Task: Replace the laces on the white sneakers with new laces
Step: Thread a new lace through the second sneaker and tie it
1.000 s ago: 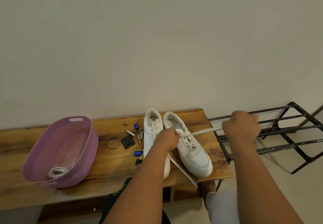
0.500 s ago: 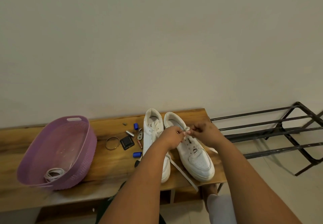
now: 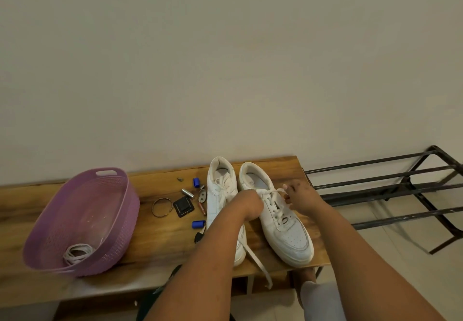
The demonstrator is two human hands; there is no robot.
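Observation:
Two white sneakers stand side by side on a wooden bench (image 3: 160,240), toes toward me. The right sneaker (image 3: 285,230) carries a white lace (image 3: 271,192) across its upper eyelets. My left hand (image 3: 249,202) grips the left side of that shoe near the top eyelets. At the shoe's right side, my right hand (image 3: 299,196) pinches the lace. One loose lace end (image 3: 258,261) trails over the bench's front edge. My left forearm partly hides the left sneaker (image 3: 221,190).
A purple plastic basket (image 3: 120,220) at the bench's left holds a coiled white lace (image 3: 76,251). Small items lie left of the shoes: blue caps (image 3: 198,224), a metal ring (image 3: 162,207), a black square piece (image 3: 183,206). A black metal rack (image 3: 390,190) stands to the right.
My right hand, which had pulled the lace taut far out to the right, came back to the right sneaker and now sits at its right eyelets. The left hand stayed on the shoe.

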